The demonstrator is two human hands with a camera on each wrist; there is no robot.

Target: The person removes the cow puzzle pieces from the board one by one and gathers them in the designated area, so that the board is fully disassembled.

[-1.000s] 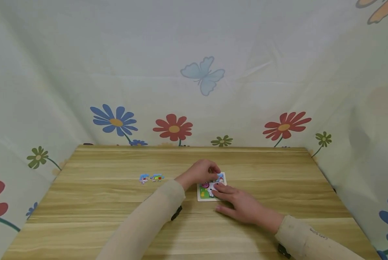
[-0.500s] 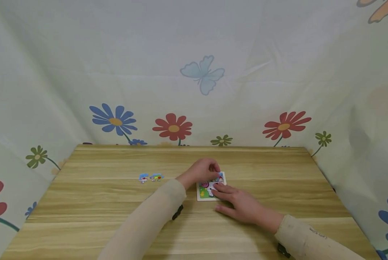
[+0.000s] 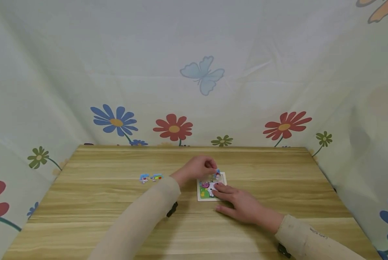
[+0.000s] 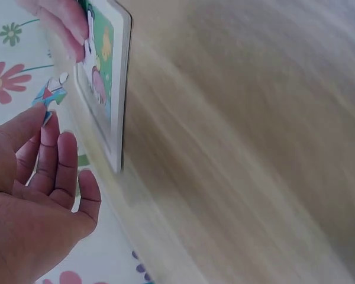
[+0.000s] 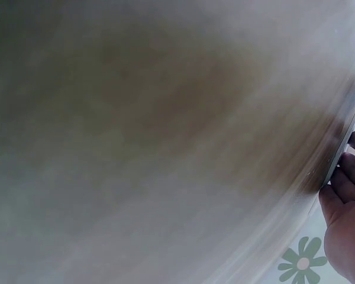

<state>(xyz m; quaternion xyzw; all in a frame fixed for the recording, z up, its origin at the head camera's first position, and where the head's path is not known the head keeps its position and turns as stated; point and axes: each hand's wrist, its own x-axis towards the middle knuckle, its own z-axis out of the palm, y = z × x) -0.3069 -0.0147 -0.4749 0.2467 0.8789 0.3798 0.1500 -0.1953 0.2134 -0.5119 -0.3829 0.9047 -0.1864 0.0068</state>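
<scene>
My left hand (image 3: 198,169) pinches a small jigsaw piece (image 4: 52,92) between thumb and forefinger. Blue with a red-and-white figure, the piece is held up above the top of a pale-framed puzzle board (image 3: 204,199). A white cow with a pink muzzle on green fills the board's lower part. Where the upper part shows, it is bare and pale. Over the board's right side lies my right hand (image 3: 240,204), fingers extended across the cow picture and thumb on the table by the lower edge. In the right wrist view, its fingertips meet the board's edge.
Two loose jigsaw pieces, a blue-and-white one (image 3: 144,178) and a blue-green one with red and yellow (image 3: 156,177), lie left of the board on the wooden table (image 3: 265,166). A flower-printed curtain (image 3: 142,72) stands behind the table and at both sides.
The left hand has drawn slightly up and left, lifting the jigsaw piece off the board's upper right corner. The right hand has stayed in place.
</scene>
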